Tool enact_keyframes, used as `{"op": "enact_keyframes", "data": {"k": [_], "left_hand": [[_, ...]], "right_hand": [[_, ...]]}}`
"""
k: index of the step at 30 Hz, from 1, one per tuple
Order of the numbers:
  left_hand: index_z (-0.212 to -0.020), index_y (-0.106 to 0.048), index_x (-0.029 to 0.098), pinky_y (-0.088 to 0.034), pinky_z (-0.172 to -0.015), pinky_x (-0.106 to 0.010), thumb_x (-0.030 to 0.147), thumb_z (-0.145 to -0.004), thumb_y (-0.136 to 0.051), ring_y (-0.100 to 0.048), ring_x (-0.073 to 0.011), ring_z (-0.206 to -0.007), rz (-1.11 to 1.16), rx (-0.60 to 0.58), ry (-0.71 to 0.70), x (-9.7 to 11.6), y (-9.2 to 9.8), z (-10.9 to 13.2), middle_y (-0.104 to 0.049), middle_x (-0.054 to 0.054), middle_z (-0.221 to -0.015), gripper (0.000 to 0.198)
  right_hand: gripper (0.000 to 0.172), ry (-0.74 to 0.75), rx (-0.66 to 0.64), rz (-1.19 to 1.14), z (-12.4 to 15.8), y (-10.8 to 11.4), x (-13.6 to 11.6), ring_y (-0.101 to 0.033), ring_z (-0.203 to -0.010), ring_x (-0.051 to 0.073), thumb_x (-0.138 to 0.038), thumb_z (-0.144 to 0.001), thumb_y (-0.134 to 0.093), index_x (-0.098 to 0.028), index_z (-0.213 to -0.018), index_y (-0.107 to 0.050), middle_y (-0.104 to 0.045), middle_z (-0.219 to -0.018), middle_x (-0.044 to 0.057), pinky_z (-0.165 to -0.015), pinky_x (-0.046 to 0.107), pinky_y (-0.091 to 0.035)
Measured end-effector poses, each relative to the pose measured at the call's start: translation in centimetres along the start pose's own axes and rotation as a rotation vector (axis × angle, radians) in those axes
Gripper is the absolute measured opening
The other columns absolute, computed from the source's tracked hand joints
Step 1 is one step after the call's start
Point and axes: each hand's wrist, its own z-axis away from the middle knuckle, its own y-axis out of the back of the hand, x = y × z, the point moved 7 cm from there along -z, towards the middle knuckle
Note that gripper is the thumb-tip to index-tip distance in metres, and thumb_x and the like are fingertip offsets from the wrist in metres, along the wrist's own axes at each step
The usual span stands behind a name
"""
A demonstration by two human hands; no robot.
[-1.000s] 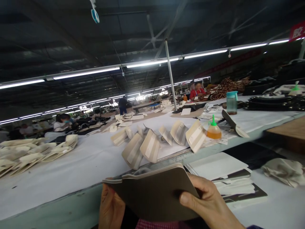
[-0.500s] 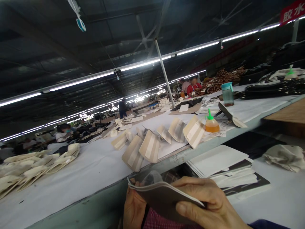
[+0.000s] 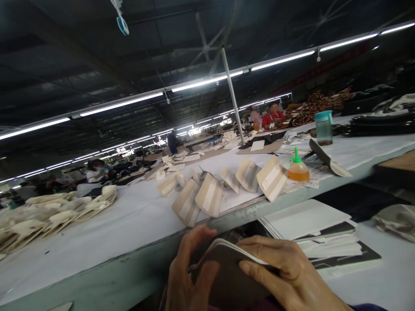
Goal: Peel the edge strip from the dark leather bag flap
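A thin, bendy dark brown panel (image 3: 231, 272) with pale layered edges is held low in front of me. My right hand (image 3: 283, 268) pinches its right side, thumb on the dark face and fingers behind the pale edge. My left hand (image 3: 191, 272) is at the panel's left side, thumb and fingers apart, somewhat blurred. Whether it touches the panel, I cannot tell. Beyond my hands, several curved beige pieces (image 3: 209, 196) with pale strips stand along the table edge. An orange-filled bottle (image 3: 298, 171) with a green nozzle is beside them.
White sheets and dark panels (image 3: 308, 220) form a stack at right, near a crumpled cloth (image 3: 397, 220). Cream pieces (image 3: 61, 211) lie heaped on the white-covered table (image 3: 129, 229) at left. A blue-lidded cup (image 3: 323, 127) stands farther back. Other people work in the distance.
My left hand has loosened from the panel's left corner, its fingers now raised and spread. The right hand keeps its hold. The view has turned slightly left, so the surroundings sit farther right.
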Motion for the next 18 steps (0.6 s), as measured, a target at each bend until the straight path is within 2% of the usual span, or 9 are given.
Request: {"op": "enact_keyframes", "data": {"k": [1,3,5,7,10,12,14,16,18], "left_hand": [[-0.105,-0.073,0.026,-0.051,-0.082,-0.031,0.041,-0.070,-0.077,-0.070,-0.0283,-0.094,0.011,-0.042,0.063,0.7,-0.7,0.4,-0.078,-0.004,-0.097,0.039],[-0.085,-0.073,0.025,-0.051,-0.065,-0.027,0.036,-0.066,-0.077,-0.069,-0.0235,-0.070,-0.005,-0.089,0.146,1.4,-1.6,1.1,-0.076,-0.001,-0.074,0.022],[-0.072,-0.072,0.025,-0.048,-0.058,-0.024,0.035,-0.068,-0.075,-0.063,-0.0194,-0.060,-0.031,-0.093,0.183,1.5,-2.1,1.5,-0.071,0.001,-0.063,0.011],[-0.069,-0.073,0.025,-0.048,-0.059,-0.023,0.034,-0.071,-0.073,-0.063,-0.0183,-0.061,-0.012,-0.080,0.170,1.2,-2.2,1.8,-0.070,0.001,-0.064,0.009],[-0.068,-0.078,0.026,-0.050,-0.070,-0.024,0.030,-0.073,-0.071,-0.066,-0.0208,-0.074,0.066,-0.058,0.123,0.6,-2.1,2.0,-0.074,0.000,-0.075,0.010],[-0.071,-0.080,0.026,-0.049,-0.072,-0.024,0.033,-0.077,-0.071,-0.067,-0.0217,-0.079,0.133,-0.056,0.173,-0.4,-1.8,2.1,-0.074,-0.001,-0.076,0.013],[-0.074,-0.081,0.025,-0.048,-0.065,-0.025,0.038,-0.079,-0.072,-0.065,-0.0204,-0.071,0.192,-0.016,0.253,-1.6,-1.0,2.2,-0.073,0.000,-0.069,0.017],[-0.075,-0.081,0.023,-0.049,-0.061,-0.026,0.044,-0.077,-0.075,-0.065,-0.0216,-0.067,0.198,0.080,0.213,-2.0,0.3,2.1,-0.072,-0.001,-0.065,0.023],[-0.078,-0.082,0.021,-0.054,-0.065,-0.030,0.050,-0.075,-0.076,-0.069,-0.0264,-0.073,0.148,0.169,0.082,-1.9,1.2,2.1,-0.075,-0.004,-0.067,0.029]], "right_hand": [[0.023,0.007,-0.045,-0.004,0.0,-0.5,-0.2,-0.071,-0.085,0.018,-0.031,-0.101,-0.055,-0.025,-0.103,-0.077,-0.074,-0.098,0.002,-0.078,0.022,-0.055],[0.025,0.030,-0.107,-0.005,-0.1,-1.2,-0.7,-0.072,-0.087,0.018,-0.028,-0.102,-0.053,-0.028,-0.109,-0.077,-0.075,-0.100,0.002,-0.080,0.022,-0.055],[0.027,0.058,-0.122,0.011,-0.2,-1.6,-1.1,-0.072,-0.088,0.018,-0.026,-0.102,-0.052,-0.030,-0.114,-0.076,-0.076,-0.104,0.002,-0.081,0.022,-0.055],[0.027,0.063,-0.124,0.014,-0.2,-1.8,-1.0,-0.072,-0.088,0.017,-0.025,-0.102,-0.052,-0.030,-0.114,-0.076,-0.075,-0.105,0.003,-0.079,0.021,-0.054],[0.024,0.011,-0.131,-0.016,-0.2,-2.0,-0.2,-0.071,-0.091,0.016,-0.027,-0.101,-0.056,-0.032,-0.115,-0.075,-0.074,-0.105,0.001,-0.081,0.020,-0.054],[0.020,-0.056,-0.123,-0.044,-0.3,-1.7,0.9,-0.071,-0.093,0.017,-0.031,-0.097,-0.063,-0.033,-0.113,-0.075,-0.074,-0.104,-0.001,-0.082,0.020,-0.054],[0.020,-0.121,-0.048,-0.032,-0.5,-0.9,2.2,-0.069,-0.092,0.019,-0.034,-0.090,-0.073,-0.033,-0.109,-0.076,-0.073,-0.104,-0.001,-0.082,0.023,-0.054],[0.025,-0.201,0.096,-0.052,-0.8,0.4,3.7,-0.065,-0.077,0.017,-0.035,-0.079,-0.082,-0.030,-0.103,-0.078,-0.072,-0.091,-0.001,-0.071,0.023,-0.053],[0.024,-0.299,0.180,-0.144,-1.0,0.9,5.2,-0.054,-0.059,0.013,-0.035,-0.074,-0.085,-0.027,-0.097,-0.079,-0.066,-0.071,-0.003,-0.056,0.020,-0.047]]}}
